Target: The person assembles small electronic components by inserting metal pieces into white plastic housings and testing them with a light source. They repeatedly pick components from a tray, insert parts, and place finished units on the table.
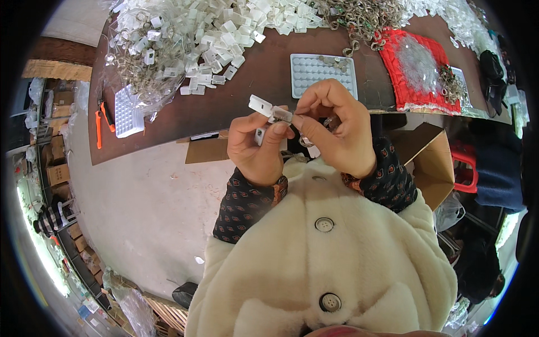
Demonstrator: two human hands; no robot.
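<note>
Just beyond the table's near edge, my left hand (260, 147) holds a small white plastic case (261, 105) between thumb and fingers. Its flap-like part sticks up to the left, and a greyish, shiny section lies under the thumb tip. From the right, my right hand (335, 128) pinches at the end of that section. What its fingertips grip is too small to make out. Metal rings (305, 140) show under the right palm, partly hidden by the fingers. Another white piece (260, 136) peeks out between the left fingers.
On the brown table (258, 73) lie a heap of white plastic cases (224, 42), tangled metal rings and chains (365, 22), a pale pitted tray (324, 77) with round metal discs, a red padded cloth (393, 73) and orange-handled pliers (99, 126). A cardboard box (435, 163) stands at right.
</note>
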